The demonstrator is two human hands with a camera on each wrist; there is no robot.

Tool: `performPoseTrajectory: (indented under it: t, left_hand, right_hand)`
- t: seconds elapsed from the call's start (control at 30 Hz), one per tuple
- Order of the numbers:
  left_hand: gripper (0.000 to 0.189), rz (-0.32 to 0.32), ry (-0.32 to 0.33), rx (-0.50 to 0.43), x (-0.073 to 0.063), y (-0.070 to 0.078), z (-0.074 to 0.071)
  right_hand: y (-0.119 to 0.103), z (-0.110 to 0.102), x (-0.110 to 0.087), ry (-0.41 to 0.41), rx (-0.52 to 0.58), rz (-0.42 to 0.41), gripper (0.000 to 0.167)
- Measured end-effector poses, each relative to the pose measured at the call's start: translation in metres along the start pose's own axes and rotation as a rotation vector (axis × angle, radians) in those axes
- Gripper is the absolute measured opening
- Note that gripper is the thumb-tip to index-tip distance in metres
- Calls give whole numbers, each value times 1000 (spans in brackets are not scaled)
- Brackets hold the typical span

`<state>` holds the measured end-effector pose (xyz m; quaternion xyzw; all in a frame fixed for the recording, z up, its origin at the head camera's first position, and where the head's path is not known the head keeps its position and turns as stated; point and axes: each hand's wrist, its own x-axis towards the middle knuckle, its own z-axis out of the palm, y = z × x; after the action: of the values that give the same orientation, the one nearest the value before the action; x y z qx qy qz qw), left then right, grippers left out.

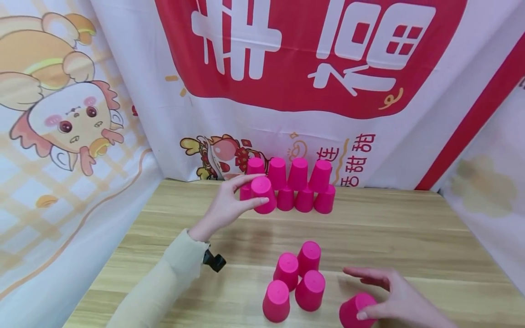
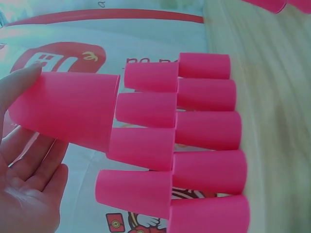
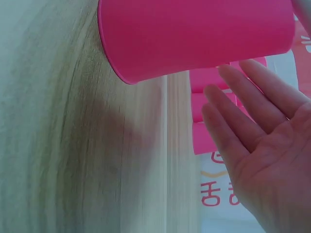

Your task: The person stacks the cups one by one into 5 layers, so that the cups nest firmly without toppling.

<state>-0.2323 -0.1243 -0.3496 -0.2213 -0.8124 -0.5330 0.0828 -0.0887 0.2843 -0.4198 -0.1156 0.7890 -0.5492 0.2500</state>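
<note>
My left hand (image 1: 229, 202) holds an upside-down pink cup (image 1: 263, 195) between thumb and fingers, raised in front of the two-tier cup row. In the left wrist view this held cup (image 2: 68, 109) is apart from the upper tier (image 2: 146, 109), which rests on the lower tier (image 2: 209, 131). At the front right, my right hand (image 1: 393, 296) is around another upside-down pink cup (image 1: 354, 312). Its thumb lies at the near side, while the straight fingers extend past the far side; the right wrist view shows the cup (image 3: 194, 36) above these fingers (image 3: 252, 97).
Several pink cups (image 1: 310, 291) stand upside down in a loose group on the wooden table (image 1: 410, 241), left of my right hand. A printed cloth (image 1: 229, 109) hangs behind the cup row, and another (image 1: 82, 182) covers the left side.
</note>
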Motion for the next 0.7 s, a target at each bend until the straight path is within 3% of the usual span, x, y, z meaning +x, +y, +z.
performPoseTrajectory:
  t: [0.23, 0.3, 0.47, 0.7]
  left_hand:
    - [58, 53, 58, -45, 25, 2, -4]
    - [57, 59, 77, -49, 30, 2, -5]
    - [58, 67, 99, -15, 39, 2, -5]
    - [63, 78, 126, -13, 61, 8, -6]
  right_hand:
    - [-1, 2, -10, -65, 173, 186, 69]
    - [-2, 5, -9, -91, 219, 204, 67]
    - [1, 7, -3, -128, 239, 179, 60]
    - [8, 1, 0, -132, 91, 55, 57]
